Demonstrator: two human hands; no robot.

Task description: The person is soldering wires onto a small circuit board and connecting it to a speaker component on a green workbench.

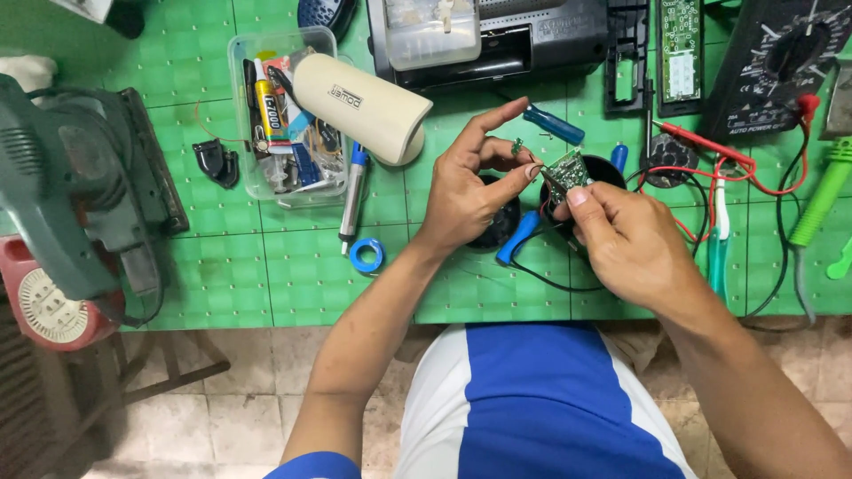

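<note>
Holding a small green printed circuit board (568,168) between them, both hands hover above the green gridded cutting mat (266,257). The left hand (470,191) pinches the board's near edge with thumb and bent fingers, its forefinger stretched upward. The right hand (626,239) is clenched on the board's other side, thumb pressed against it. Beneath the board sits a round black plastic housing (608,167), with thin black and red wires (541,275) trailing from it. Just beside the left hand lies a blue-handled screwdriver (517,238). Farther left rest a cream cylindrical speaker (359,106) on a clear plastic box (240,115), and a blue tape roll (366,255).
</note>
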